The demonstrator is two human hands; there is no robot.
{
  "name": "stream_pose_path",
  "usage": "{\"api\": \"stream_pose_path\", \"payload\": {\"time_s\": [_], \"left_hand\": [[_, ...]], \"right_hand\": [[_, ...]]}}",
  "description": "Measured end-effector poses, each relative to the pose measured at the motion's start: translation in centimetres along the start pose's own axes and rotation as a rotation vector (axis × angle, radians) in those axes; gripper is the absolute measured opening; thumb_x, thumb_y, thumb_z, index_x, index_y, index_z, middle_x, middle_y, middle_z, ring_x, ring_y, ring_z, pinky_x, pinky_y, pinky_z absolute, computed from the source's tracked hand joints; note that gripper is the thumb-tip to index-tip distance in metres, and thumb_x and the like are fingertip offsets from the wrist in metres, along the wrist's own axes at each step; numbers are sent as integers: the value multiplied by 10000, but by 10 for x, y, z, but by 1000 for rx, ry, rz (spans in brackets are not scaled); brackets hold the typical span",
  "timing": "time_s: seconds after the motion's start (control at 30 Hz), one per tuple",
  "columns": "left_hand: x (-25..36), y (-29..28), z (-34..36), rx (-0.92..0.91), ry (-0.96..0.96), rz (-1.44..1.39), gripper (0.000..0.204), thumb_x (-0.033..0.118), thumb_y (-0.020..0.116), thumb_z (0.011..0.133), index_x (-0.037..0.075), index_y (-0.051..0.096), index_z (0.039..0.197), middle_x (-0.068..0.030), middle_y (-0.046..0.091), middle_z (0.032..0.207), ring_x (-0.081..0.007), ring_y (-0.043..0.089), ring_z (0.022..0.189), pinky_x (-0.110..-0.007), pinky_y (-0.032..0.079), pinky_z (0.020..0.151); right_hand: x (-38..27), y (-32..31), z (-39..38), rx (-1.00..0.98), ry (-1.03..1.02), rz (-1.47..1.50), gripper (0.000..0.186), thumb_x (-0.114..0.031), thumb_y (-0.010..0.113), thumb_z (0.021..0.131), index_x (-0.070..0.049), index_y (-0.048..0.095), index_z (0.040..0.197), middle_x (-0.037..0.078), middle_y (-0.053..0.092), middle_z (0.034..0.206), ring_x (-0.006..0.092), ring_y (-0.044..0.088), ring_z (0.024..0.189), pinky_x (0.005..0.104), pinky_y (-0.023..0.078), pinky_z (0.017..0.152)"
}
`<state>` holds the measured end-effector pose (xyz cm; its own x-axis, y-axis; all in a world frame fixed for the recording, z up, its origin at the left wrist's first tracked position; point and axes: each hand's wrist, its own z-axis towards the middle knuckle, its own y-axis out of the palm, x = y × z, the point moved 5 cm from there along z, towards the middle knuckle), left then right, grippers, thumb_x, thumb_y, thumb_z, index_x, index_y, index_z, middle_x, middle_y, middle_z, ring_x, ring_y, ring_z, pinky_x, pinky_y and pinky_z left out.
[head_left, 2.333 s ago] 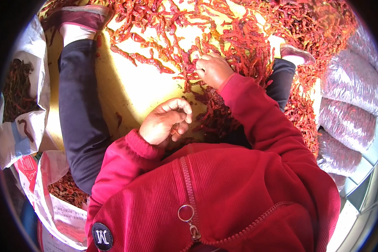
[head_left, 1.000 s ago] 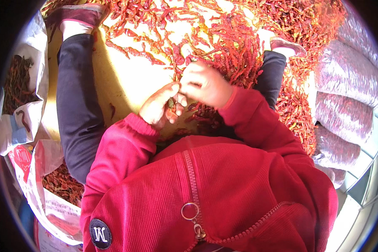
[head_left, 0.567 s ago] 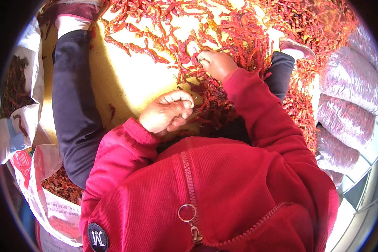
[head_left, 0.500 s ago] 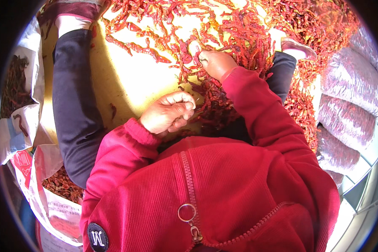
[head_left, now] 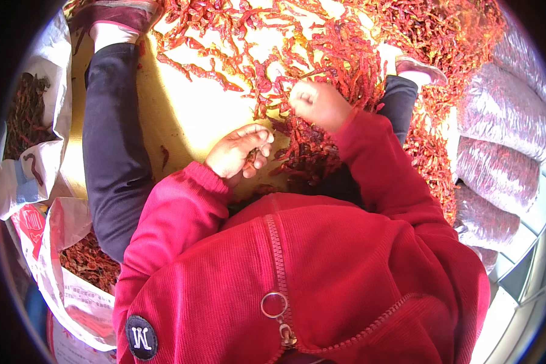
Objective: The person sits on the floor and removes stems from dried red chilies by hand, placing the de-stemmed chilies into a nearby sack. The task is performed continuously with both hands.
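Note:
Dried red chili peppers lie spread over a yellow surface between my legs, with a denser heap close to my body. My left hand hovers at the left side of this heap, its fingers curled toward the thumb. Something small and brownish shows in its palm, too indistinct to name. Farther out and to the right, my right hand is over the peppers, smeared by motion. Its fingers look bent inward, but whether they hold a pepper is hidden.
On the left, a white sack holds dark dried peppers, and a second white sack holds redder ones. Filled clear plastic bags are stacked on the right beside pale tiles. My outstretched legs flank the yellow surface.
My right hand has shifted slightly right and closer to my body, and is now blurred. My left hand has turned a little, showing a brownish bit in its palm. The view has shifted slightly.

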<state>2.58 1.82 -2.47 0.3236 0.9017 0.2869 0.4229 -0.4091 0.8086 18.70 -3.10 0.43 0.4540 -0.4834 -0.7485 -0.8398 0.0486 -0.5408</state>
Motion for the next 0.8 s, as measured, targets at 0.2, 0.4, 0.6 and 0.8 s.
{"api": "stream_pose_path", "payload": {"time_s": [0.2, 0.4, 0.6, 0.8], "left_hand": [[5, 12, -4, -79, 27, -54, 138, 217, 452, 820, 83, 474, 848, -30, 486, 692, -81, 409, 455, -167, 286, 323], [8, 15, -10, -131, 1, -40, 33, 99, 476, 800, 102, 483, 832, -23, 492, 682, -55, 389, 452, -156, 241, 338], [2, 25, -16, -264, -81, 13, 33, 87, 440, 813, 92, 473, 816, -7, 485, 685, -58, 378, 475, -167, 256, 369], [2, 28, -18, -281, -33, 80, 94, 37, 394, 817, 81, 473, 842, -31, 513, 758, -63, 389, 488, -165, 277, 400]], "right_hand": [[-58, 31, -23, -173, -166, 184, 37, -67, 533, 716, -40, 510, 706, 5, 493, 586, 61, 452, 545, 228, 375, 493], [-16, 9, 15, 7, -111, 57, 146, -54, 535, 730, -41, 483, 866, 1, 473, 740, 73, 459, 631, 211, 385, 578], [-16, 21, 52, 187, -329, -675, 189, -172, 535, 704, -106, 529, 881, 76, 469, 995, 254, 420, 966, 383, 331, 821], [21, 10, 21, -88, -187, -750, 93, -91, 505, 670, -93, 525, 761, 58, 482, 829, 258, 447, 821, 386, 357, 723]]}}
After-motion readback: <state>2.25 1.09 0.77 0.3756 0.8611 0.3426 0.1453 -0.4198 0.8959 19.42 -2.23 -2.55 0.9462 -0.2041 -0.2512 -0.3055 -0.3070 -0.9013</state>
